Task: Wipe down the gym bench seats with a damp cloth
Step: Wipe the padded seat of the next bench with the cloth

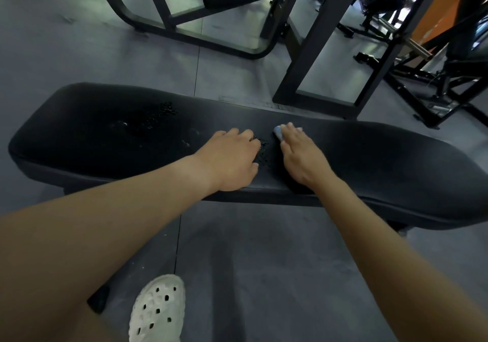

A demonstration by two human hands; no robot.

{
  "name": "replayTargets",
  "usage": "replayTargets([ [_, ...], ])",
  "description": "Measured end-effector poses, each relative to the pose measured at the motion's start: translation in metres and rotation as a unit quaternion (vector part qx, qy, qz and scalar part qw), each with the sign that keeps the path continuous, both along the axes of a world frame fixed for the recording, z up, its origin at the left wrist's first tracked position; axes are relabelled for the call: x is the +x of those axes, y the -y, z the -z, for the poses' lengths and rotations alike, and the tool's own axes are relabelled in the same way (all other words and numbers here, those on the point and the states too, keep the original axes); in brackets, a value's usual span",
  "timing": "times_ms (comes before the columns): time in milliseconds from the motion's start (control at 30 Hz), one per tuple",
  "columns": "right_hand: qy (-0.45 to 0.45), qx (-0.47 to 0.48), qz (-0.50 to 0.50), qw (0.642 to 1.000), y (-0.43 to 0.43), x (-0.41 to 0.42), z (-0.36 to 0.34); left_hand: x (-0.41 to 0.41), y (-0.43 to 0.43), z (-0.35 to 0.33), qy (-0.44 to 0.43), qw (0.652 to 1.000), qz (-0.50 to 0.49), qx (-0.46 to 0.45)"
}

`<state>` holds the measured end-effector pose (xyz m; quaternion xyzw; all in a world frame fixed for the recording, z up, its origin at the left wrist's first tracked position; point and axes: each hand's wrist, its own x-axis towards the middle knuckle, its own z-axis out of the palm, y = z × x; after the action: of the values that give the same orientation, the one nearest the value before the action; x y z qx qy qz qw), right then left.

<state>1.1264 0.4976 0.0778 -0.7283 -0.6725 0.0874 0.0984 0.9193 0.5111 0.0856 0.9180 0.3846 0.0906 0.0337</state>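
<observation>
Wiping under way: right hand [301, 154] presses the blue cloth [277, 131] flat, mid bench seat [383, 157]; left hand [229, 157] rests loosely curled, empty; next stroke should sweep left over the droplets [158, 116].

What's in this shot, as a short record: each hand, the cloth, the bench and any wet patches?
bench: black padded seat, lying across the view on a grey floor
left hand: rests on the bench top, holds nothing
right hand: presses flat on the cloth
cloth: light blue, mostly hidden under the right hand
wet patches: droplets left of the left hand; more between the hands
foot: white perforated shoe at the bottom edge
</observation>
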Motion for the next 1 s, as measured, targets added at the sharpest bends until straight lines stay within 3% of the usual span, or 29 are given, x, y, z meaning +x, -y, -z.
replayTargets([
  [100,0.012,0.005,-0.093,0.996,0.023,-0.010,0.001,0.000,-0.001,-0.001,0.008,1.000,0.001,0.000],
  [200,0.007,-0.004,-0.113,0.994,0.028,0.002,-0.002,-0.001,0.000,-0.001,0.008,1.000,0.003,-0.004],
  [500,-0.006,-0.010,0.096,0.995,-0.033,0.040,-0.012,-0.007,-0.002,0.003,0.022,1.000,0.010,-0.014],
  [800,-0.004,-0.014,-0.103,0.995,-0.025,-0.004,-0.003,-0.007,-0.003,0.005,0.040,0.999,0.010,0.000],
  [1000,-0.010,-0.019,0.047,0.999,-0.049,0.024,-0.015,-0.012,-0.003,0.009,0.042,0.999,0.013,-0.014],
])
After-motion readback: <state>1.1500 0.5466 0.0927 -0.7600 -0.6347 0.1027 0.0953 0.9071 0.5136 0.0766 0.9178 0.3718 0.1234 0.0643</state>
